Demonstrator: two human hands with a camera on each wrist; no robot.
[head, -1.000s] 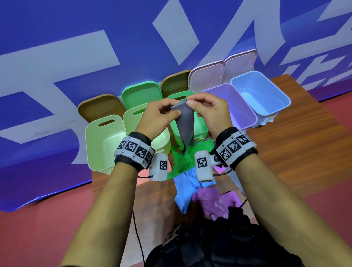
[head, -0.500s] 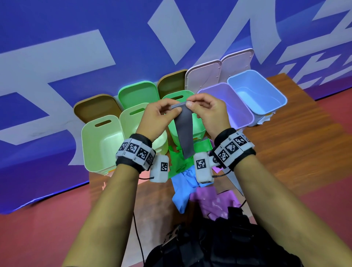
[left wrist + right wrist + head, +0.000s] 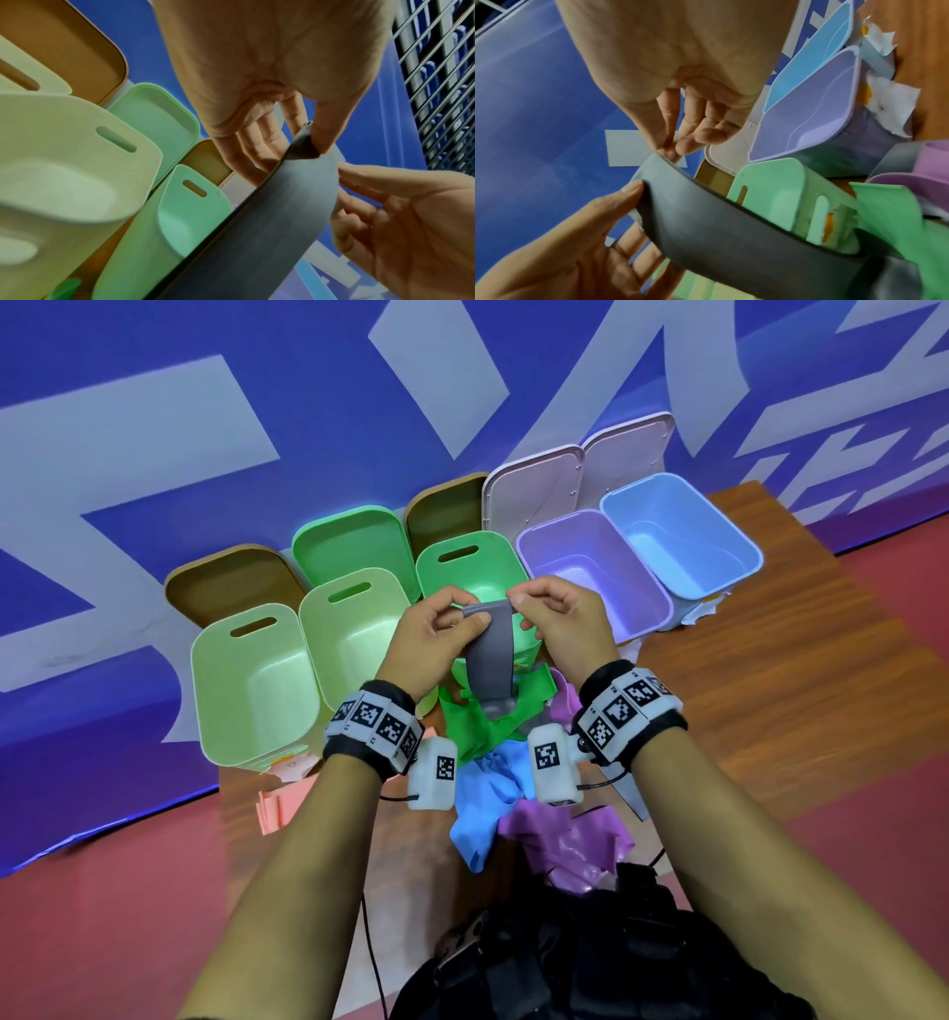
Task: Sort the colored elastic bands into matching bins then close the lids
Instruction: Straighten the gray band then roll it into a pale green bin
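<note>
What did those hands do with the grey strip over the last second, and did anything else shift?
Both hands, left hand and right hand, kept pinching the top of the grey band and drew it out: a second ago it hung narrow and folded, now it hangs flatter and wider. The hands barely moved. The bins, their open lids and the pile of bands stayed put.

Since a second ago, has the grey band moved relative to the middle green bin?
Yes. The grey band has dropped toward the person; the green bin's handle slot now shows clear above it.
</note>
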